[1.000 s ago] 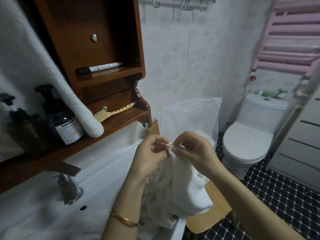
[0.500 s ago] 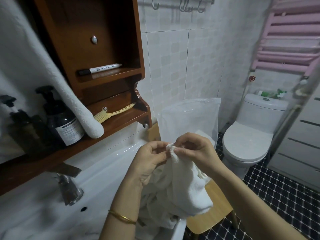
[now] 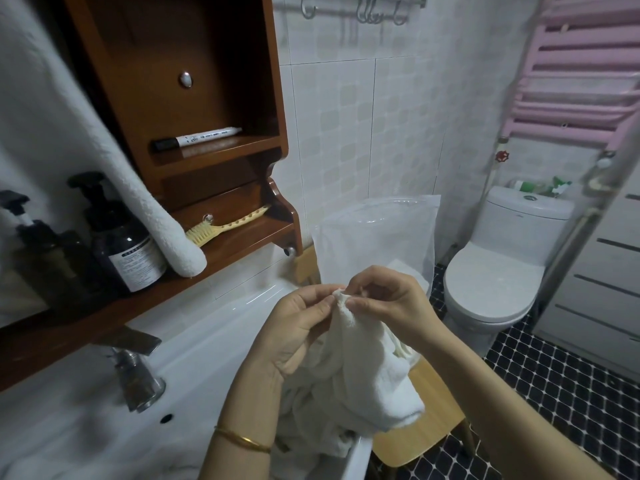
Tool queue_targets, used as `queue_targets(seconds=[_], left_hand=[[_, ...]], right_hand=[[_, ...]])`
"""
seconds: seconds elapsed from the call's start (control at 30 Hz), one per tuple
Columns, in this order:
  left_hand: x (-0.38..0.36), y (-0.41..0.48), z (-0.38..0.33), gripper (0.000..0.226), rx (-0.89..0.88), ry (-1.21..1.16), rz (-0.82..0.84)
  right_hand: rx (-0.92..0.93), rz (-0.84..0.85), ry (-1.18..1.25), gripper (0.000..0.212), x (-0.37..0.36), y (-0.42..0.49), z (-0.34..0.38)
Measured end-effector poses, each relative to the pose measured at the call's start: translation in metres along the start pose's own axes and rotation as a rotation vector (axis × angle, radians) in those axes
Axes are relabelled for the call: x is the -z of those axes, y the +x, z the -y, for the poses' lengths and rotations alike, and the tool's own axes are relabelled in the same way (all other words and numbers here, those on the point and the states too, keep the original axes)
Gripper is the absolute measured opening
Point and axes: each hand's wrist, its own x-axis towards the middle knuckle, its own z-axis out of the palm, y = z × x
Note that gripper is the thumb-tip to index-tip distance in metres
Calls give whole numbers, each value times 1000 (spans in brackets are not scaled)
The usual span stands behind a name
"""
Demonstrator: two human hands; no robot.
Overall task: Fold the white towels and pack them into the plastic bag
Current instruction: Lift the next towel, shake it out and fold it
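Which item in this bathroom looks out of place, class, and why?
The black-capped white marker pen lying on the brown wooden cabinet shelf looks out of place: a writing tool among toiletries. The crumpled white towel pinched by the left hand and right hand spills over the white sink's rim.

Left hand [image 3: 298, 327] and right hand [image 3: 388, 299] pinching white towel [image 3: 363, 375] corner (rest hanging), plastic bag [image 3: 377, 237] behind
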Motion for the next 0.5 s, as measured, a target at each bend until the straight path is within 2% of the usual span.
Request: queue_targets(seconds=[0.17,0.23,0.3,0.37,0.5], left_hand=[[-2,0,1,24,-1,-13,-32],[-5,-2,2,30,-10,2,-11],[-7,-4,3,34,-25,102,-17],[-7,-4,2,29,-48,213,-64],[-6,-3,-4,23,-56,344,-40]], right_hand=[[-8,-41,10,20,-1,1,-1],[-17,-90,-62,23,-2,2,-1],[-20,-113,-142,25,-3,3,-1],[-22,-116,-162,26,-3,3,-2],[-33,-120,-158,28,0,3,-2]])
